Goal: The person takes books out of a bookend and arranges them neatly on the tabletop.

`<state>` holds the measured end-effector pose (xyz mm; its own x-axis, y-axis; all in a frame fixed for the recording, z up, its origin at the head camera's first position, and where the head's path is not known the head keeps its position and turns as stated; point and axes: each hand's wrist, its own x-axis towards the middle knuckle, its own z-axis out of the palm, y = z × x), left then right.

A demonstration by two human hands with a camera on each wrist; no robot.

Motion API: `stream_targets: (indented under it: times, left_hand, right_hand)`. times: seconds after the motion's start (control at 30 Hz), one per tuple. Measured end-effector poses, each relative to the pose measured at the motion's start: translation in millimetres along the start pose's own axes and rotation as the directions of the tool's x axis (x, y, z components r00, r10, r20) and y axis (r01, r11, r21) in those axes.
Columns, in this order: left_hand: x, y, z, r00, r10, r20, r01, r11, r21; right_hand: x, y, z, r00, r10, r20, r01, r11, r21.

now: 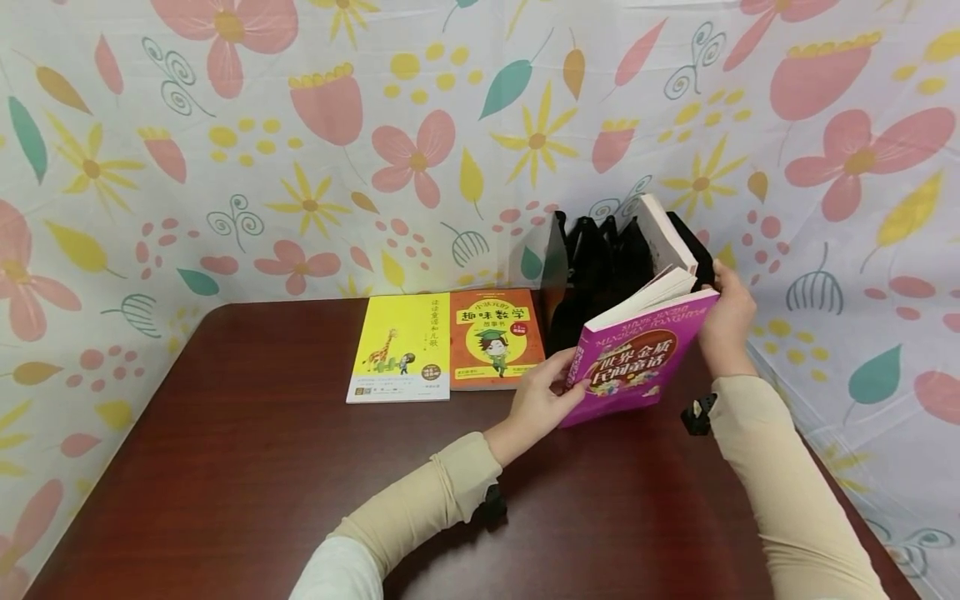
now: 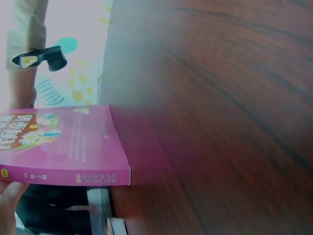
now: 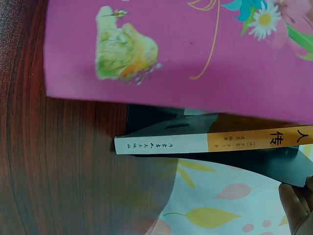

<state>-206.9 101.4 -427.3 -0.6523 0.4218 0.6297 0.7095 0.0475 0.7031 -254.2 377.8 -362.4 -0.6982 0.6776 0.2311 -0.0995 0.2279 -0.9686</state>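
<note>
My left hand [image 1: 534, 406] grips a thick purple book [image 1: 675, 333] by its spine edge, thumb on the front cover. The book is tilted and its pages are slightly parted at the top. Behind it stands a black book rack [image 1: 553, 262] with several dividers. My right hand [image 1: 729, 321] holds the rack's right end panel, beside the purple book's upper right corner; its fingers [image 3: 292, 205] show at the panel's edge in the right wrist view. A book with a white and orange spine [image 3: 161, 144] stands in the rack against that panel.
Left of the rack, a yellow book [image 1: 401, 342] and an orange book [image 1: 497, 337] lie flat side by side on the dark wooden table [image 1: 262, 467]. A flower-printed cloth [image 1: 420, 217] hangs behind the table and along its sides.
</note>
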Motion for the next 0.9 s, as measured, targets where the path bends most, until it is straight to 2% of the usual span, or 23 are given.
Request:
stream_targets:
  times: [0.03,0.07,0.1,0.13,0.2,0.33,0.5,0.7,0.73,0.9]
  left_hand:
    - [-0.4,-0.5,-0.2,1.0,0.005,-0.007,-0.005,1.0,0.002]
    - [-0.9,-1.1,-0.6,1.0,0.009,-0.015,-0.009,1.0,0.005]
    - [-1.5,-1.4,-1.1,1.0,0.012,-0.021,-0.012,1.0,0.009]
    - [-2.0,-1.6,-1.8,1.0,0.014,-0.024,-0.014,1.0,0.011]
    - [-3.1,-1.9,-3.6,0.999,0.015,-0.03,-0.014,1.0,0.015]
    - [-3.9,-2.7,-7.9,0.999,-0.001,-0.052,0.001,1.0,0.011]
    - [-2.4,-4.8,-12.7,0.993,-0.022,-0.113,0.017,0.999,-0.043]
    - [-0.5,-6.0,-16.6,0.989,0.007,-0.146,-0.013,0.999,-0.038]
    - [0.0,-4.5,-17.7,0.99,0.008,-0.143,-0.013,0.999,-0.033]
    - [3.8,27.8,-32.3,0.994,-0.009,-0.113,0.006,1.0,-0.028]
  right_hand:
    - [-0.4,2,0,0.995,-0.104,-0.003,0.102,0.983,-0.154]
    - [-0.9,3,0,0.978,-0.208,-0.005,0.198,0.938,-0.286]
    - [-1.3,5,1,0.952,-0.305,-0.006,0.278,0.874,-0.398]
    - [-1.7,7,1,0.929,-0.371,0.007,0.335,0.831,-0.444]
    - [-1.6,9,1,0.912,-0.409,0.008,0.37,0.817,-0.441]
    - [-1.6,10,1,0.9,-0.436,0.022,0.4,0.803,-0.442]
    - [-0.4,11,1,0.89,-0.455,0.026,0.42,0.798,-0.433]
    - [2.6,15,-1,0.882,-0.471,0.02,0.434,0.797,-0.42]
    - [2.7,14,-1,0.882,-0.47,0.026,0.436,0.795,-0.421]
    - [0.8,10,-8,0.888,-0.45,0.095,0.443,0.782,-0.438]
